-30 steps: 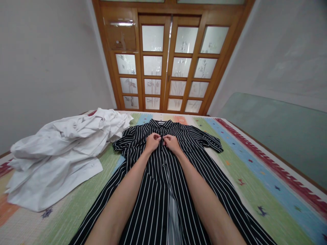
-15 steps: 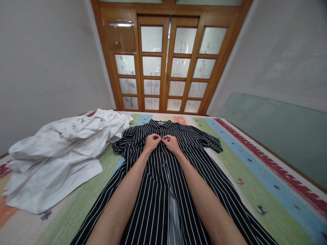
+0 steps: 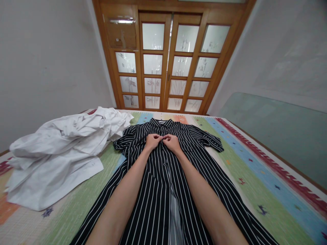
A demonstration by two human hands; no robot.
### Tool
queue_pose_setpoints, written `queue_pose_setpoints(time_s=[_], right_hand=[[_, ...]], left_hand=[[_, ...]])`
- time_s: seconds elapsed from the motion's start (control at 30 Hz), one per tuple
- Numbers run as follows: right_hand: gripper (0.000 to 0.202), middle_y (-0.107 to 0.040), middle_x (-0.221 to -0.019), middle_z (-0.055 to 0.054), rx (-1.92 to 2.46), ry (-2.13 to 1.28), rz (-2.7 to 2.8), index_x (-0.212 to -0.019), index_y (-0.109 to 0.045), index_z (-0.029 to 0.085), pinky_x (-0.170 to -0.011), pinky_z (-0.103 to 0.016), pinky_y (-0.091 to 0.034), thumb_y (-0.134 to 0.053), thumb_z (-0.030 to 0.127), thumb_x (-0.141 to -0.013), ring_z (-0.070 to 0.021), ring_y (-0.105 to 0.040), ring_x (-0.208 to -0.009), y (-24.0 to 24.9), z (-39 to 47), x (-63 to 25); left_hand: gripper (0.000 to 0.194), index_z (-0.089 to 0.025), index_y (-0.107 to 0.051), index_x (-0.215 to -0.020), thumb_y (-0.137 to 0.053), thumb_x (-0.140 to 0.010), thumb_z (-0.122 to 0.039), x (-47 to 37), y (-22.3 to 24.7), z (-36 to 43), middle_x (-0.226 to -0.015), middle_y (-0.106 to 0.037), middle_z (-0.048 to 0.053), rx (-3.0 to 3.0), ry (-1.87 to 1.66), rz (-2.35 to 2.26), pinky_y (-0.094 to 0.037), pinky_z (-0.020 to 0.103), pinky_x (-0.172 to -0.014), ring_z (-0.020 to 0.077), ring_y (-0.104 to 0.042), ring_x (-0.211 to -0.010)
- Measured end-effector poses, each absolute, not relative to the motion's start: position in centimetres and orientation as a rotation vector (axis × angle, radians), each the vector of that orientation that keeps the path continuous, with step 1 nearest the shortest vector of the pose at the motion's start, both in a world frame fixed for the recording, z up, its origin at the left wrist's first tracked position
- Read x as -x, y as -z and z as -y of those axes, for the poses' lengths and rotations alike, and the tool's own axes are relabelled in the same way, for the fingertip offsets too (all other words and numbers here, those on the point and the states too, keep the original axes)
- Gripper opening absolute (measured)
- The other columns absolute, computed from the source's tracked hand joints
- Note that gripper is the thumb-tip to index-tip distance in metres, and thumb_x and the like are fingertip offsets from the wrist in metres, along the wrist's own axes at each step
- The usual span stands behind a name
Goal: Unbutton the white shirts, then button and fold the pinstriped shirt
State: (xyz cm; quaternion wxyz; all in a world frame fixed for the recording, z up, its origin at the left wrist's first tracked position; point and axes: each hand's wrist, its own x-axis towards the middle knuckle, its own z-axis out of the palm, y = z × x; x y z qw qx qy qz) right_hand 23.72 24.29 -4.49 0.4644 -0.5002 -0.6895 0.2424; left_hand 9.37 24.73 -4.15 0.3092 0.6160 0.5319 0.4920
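A black short-sleeved garment with white stripes (image 3: pixel 150 190) lies face up, its collar at the far end. My left hand (image 3: pixel 153 141) pinches the front edge of the cloth at the chest, thumb and fingertips together. Right beside it, my right hand (image 3: pixel 171 142) pinches the same front strip, the fingertips of both hands almost touching. Whatever small part is between the fingertips is too small to make out. Below the hands a round button shows on the front, and the lower front hangs slightly apart, showing a grey inner side.
A crumpled white cloth (image 3: pixel 61 149) lies to the left of the garment. Underneath is a colourful patterned cover (image 3: pixel 255 170). A pale green panel (image 3: pixel 276 126) stands along the right side. Wooden doors with glass panes (image 3: pixel 166 68) are beyond the far edge.
The fingertips of both hands have come slightly closer together at the chest. The view has shifted a little; the garment and white cloth lie as before.
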Motion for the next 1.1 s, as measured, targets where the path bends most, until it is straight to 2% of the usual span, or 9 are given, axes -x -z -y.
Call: queue_pose_setpoints(time_s=[0.3, 0.73, 1.1], right_hand=[[0.009, -0.069, -0.074, -0.004, 1.206, -0.453, 1.73, -0.07, -0.067, 0.017, -0.064, -0.026, -0.047, -0.06, 0.022, -0.069, -0.014, -0.059, -0.062, 4.27, -24.19, -23.6], [0.007, -0.069, -0.073, -0.003, 1.207, -0.428, 1.731, -0.07, -0.066, 0.016, -0.064, -0.026, -0.047, -0.061, 0.021, -0.07, -0.0136, -0.059, -0.061, 4.21, -24.02, -23.5], [0.007, -0.07, -0.072, -0.003, 1.207, -0.456, 1.714, -0.07, -0.066, 0.018, -0.065, -0.026, -0.048, -0.062, 0.023, -0.069, -0.0143, -0.061, -0.063, 4.06, -23.91, -23.51]], left_hand=[[0.009, -0.014, -0.074, -0.074, -0.067, -0.074, -0.02, -9.28, 4.43, -24.96, -0.073, -0.073, 0.006, -1.664, -1.3, -1.372, -0.051, 0.027, -0.068, 0.0162, -0.067, -0.069], [0.009, -0.014, -0.07, -0.068, -0.064, -0.075, -0.016, -9.42, 4.24, -25.06, -0.069, -0.07, 0.005, -1.737, -1.296, -1.427, -0.05, 0.027, -0.069, 0.0156, -0.065, -0.068], [0.011, -0.014, -0.067, -0.069, -0.06, -0.077, -0.019, -9.47, 4.31, -25.1, -0.062, -0.067, 0.002, -1.77, -1.297, -1.431, -0.05, 0.027, -0.068, 0.0146, -0.064, -0.064]])
